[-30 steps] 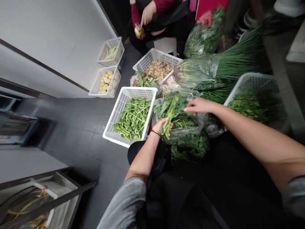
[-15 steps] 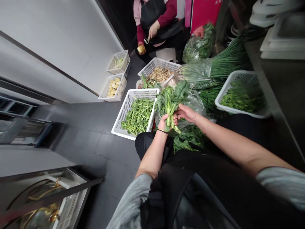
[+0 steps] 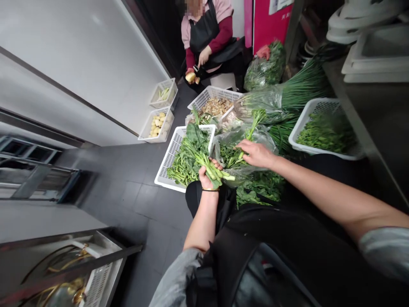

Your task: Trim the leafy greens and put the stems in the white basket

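Note:
My left hand [image 3: 207, 175] is closed round a bunch of leafy green stalks [image 3: 200, 156], tilted left over the white basket of trimmed green stems [image 3: 172, 150]. My right hand [image 3: 257, 154] pinches a single flowering green stalk [image 3: 253, 123] above a clear plastic bag of greens [image 3: 234, 154]. More loose leaves [image 3: 260, 188] lie on the floor by my lap.
A seated person in a black apron [image 3: 209, 36] holds a peeled tuber. White baskets hold peelings [image 3: 215, 103], yellow pieces [image 3: 158, 124] and greens [image 3: 324, 130]. Bagged chives [image 3: 284, 96] lie behind. A steel cabinet wall is at left, a metal rack [image 3: 68, 266] at lower left.
My left hand has swung the bunch from upright to leaning left over the stem basket. My right hand left the bunch and took a single stalk from the bag.

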Tool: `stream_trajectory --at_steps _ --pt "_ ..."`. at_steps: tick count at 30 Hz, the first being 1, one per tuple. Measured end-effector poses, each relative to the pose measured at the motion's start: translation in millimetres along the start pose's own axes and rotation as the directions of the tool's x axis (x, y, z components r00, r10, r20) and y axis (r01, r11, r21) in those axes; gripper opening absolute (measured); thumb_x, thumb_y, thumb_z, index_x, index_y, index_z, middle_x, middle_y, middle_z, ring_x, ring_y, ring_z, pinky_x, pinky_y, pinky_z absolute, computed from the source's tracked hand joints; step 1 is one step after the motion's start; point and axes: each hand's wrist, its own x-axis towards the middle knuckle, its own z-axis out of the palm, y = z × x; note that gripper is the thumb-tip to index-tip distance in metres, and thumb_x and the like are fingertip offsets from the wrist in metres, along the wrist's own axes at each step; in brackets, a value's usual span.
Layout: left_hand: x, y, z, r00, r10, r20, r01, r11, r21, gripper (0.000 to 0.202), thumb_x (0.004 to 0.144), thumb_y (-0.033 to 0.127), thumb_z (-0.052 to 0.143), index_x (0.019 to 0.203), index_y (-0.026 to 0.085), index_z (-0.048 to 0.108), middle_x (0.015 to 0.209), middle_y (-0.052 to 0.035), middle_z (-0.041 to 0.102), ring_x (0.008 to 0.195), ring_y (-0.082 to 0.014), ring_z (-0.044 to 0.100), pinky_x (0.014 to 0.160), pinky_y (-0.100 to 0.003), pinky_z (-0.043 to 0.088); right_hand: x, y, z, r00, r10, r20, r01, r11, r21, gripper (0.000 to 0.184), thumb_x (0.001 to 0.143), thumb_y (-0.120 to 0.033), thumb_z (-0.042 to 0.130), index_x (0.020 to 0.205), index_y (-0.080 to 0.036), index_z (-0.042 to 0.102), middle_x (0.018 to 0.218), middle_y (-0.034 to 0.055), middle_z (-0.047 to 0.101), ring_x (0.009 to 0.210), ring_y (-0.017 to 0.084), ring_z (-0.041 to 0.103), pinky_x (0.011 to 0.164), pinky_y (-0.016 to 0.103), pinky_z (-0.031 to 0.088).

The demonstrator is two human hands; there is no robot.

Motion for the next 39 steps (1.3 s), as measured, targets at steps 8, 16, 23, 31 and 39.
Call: stream_trajectory --at_steps 8,16,23,31,39 --pt "-20.3 -22.8 -11.3 0.953 -0.288 0.098 0.301 0.939 -0.165 0.034 0.060 0.038 0.055 0.084 0.016 0.063 0.092 -0.0120 0.067 0.099 -0.0325 0.061 0.083 -0.048 0.047 -10.8 -52.5 -6.5 0.873 -0.458 0.167 0.357 0.834 0.421 0.031 0.074 -0.006 0.042 0.088 -0.020 0.066 0.115 0.0038 0.063 0.107 0.015 0.058 0.088 0.027 0.046" --pt "-26.1 -33.6 -22.8 0.884 -0.431 0.178 0.456 0.879 -0.137 0.032 0.055 0.031 0.057 0.081 0.013 0.062 0.086 -0.0134 0.068 0.096 -0.0329 0.063 0.083 -0.047 0.048 -18.9 -91.0 -24.1 0.587 -0.411 0.697 0.476 0.872 0.113 0.018 0.076 -0.016 0.047 0.075 -0.019 0.065 0.080 0.0048 0.067 0.063 0.014 0.059 0.053 0.026 0.033" --pt "-24.2 -5.5 -17.0 0.968 -0.239 0.078 0.248 0.959 -0.136 0.022 0.058 0.030 0.054 0.072 0.016 0.063 0.078 -0.0103 0.068 0.091 -0.0307 0.065 0.080 -0.046 0.051 -40.7 -105.7 -23.8 0.408 -0.428 0.806 0.557 0.817 0.152 0.019 0.071 -0.015 0.051 0.079 -0.020 0.068 0.074 0.0051 0.063 0.055 0.014 0.055 0.049 0.028 0.024" --pt "-5.7 14.0 -4.8 0.981 -0.189 -0.045 0.180 0.973 -0.144 0.023 0.066 0.033 0.053 0.075 0.015 0.064 0.077 -0.0107 0.070 0.089 -0.0288 0.067 0.074 -0.040 0.054 -40.4 -95.7 -27.1 0.669 -0.529 0.522 0.439 0.848 0.297 0.023 0.085 -0.025 0.047 0.099 -0.024 0.066 0.103 0.0037 0.068 0.078 0.014 0.064 0.062 0.025 0.042" --pt "2.5 44.3 -29.4 0.971 0.042 -0.233 -0.076 0.987 -0.138 0.031 0.074 0.045 0.048 0.074 0.018 0.062 0.078 -0.0075 0.069 0.082 -0.0223 0.067 0.072 -0.034 0.054 -115.5 -23.4 -26.3 0.846 0.072 0.529 -0.185 0.969 0.164 0.028 0.085 -0.036 0.051 0.099 -0.022 0.071 0.078 0.0085 0.071 0.069 0.020 0.066 0.065 0.029 0.050"
